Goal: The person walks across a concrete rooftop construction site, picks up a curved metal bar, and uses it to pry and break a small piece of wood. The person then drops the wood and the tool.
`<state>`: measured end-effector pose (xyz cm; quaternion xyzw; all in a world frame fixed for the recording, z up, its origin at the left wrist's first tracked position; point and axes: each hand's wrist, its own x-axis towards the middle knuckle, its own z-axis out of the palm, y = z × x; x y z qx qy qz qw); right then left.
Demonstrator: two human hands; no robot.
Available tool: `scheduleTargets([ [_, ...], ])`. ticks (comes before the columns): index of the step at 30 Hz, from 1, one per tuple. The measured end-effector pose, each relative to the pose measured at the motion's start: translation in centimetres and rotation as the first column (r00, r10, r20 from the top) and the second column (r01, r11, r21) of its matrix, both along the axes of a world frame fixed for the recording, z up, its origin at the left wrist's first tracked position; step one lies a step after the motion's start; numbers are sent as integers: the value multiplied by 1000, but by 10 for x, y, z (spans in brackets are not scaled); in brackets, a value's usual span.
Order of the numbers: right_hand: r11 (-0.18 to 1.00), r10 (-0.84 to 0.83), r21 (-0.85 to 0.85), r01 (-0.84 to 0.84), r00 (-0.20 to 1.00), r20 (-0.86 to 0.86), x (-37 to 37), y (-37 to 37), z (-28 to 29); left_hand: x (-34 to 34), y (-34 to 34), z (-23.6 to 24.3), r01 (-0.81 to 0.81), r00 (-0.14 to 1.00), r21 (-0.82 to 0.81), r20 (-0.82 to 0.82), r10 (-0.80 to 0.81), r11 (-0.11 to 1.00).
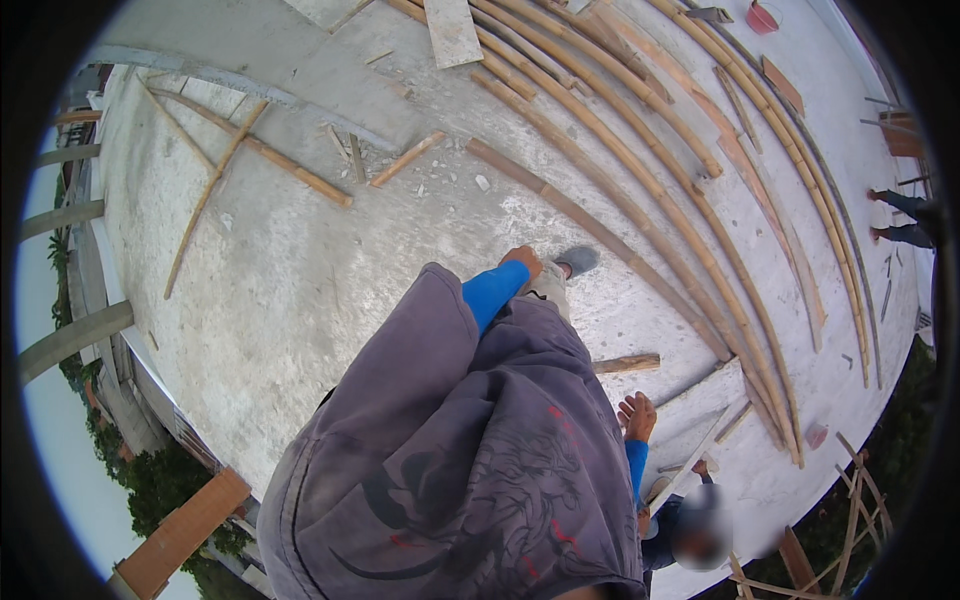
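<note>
My left hand (pixel 524 262), at the end of a blue sleeve, is by my front leg with its fingers curled in. Whatever it may hold is hidden. To my right, my right hand (pixel 638 415) hangs with fingers loosely bent and apart, and nothing shows in it. A short wooden piece (pixel 627 364) lies on the concrete close to that hand. Ahead of my grey shoe (pixel 579 261) runs a long bamboo pole (pixel 600 235), the nearest of several lying side by side. My loose grey-purple shirt (pixel 450 430) covers much of the lower view.
Crossed bamboo poles (pixel 220 170) lie at the far left, and a short stick (pixel 407 159) lies among rubble. A flat board (pixel 452 33) rests across poles. Another person (pixel 690 530) is close by at lower right; someone's legs (pixel 905 218) show far right. A red bucket (pixel 762 17) stands far off.
</note>
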<state>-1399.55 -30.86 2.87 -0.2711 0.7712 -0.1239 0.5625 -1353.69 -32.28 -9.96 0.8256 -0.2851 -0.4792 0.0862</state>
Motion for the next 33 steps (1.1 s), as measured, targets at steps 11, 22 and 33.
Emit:
scheduleTargets([
  [11, 992, -26, 127, 15, 996, 87, 55, 271, -55, 63, 211, 25, 138, 987, 192, -106, -120, 972],
  [22, 982, 91, 159, -102, 993, 80, 107, 302, -57, 175, 336, -34, 79, 989, 104, 118, -91, 991],
  [33, 965, 231, 143, -221, 971, -61, 299, 170, -40, 347, 490, -22, -182, 980, 159, 107, 166, 970],
])
